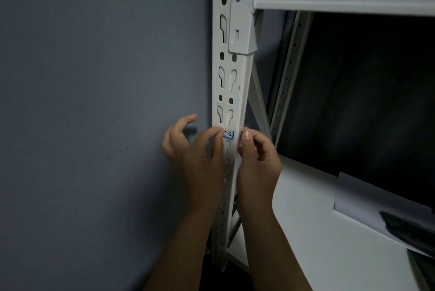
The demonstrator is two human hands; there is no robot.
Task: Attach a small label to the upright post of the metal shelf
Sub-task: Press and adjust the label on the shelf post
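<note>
Here, from the head view, a person works a small label (228, 134) onto the upright post (231, 92) of a white metal shelf, both hands meeting at the post's front face. The left hand (193, 149) presses its thumb on the label's edge at 9 o'clock, its other fingers loosely curled and clear of the metal. The right hand (257, 151) pinches at the post's corner at 3 o'clock of the label; whether it grips the label's far end or backing cannot be told.

Done well, the step likely calls for keeping the left thumb as an anchor while the right hand draws the label flat around the corner, then rubbing outward so no edge lifts over the slots.

The label is white with a blue border and a dark handwritten mark, unreadable here. It sits just below a pair of keyhole slots, at 6 o'clock from the beam bracket (241, 24), against the grey wall (94, 102) side.
</note>
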